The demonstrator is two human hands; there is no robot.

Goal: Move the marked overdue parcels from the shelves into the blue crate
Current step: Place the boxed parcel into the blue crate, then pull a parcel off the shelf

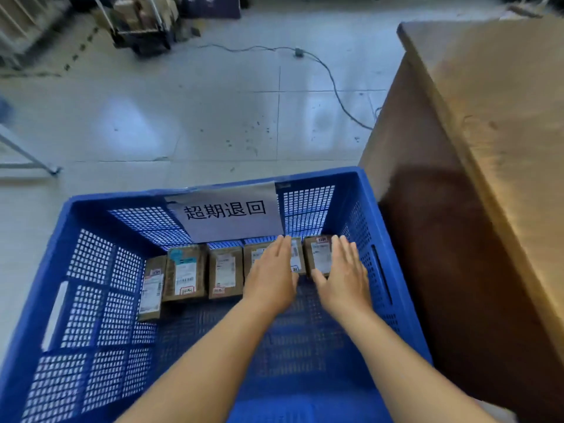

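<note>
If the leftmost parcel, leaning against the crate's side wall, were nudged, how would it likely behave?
The leftmost parcel looks like a stiff cardboard box, so it would probably slide rather than flex. Tilted against the blue crate wall, it may well flop flat. Being small, it is likely light.

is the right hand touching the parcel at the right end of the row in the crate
Touching. The head view shows the right hand lying flat with straight fingers on the rightmost parcel, covering part of its label.
</note>
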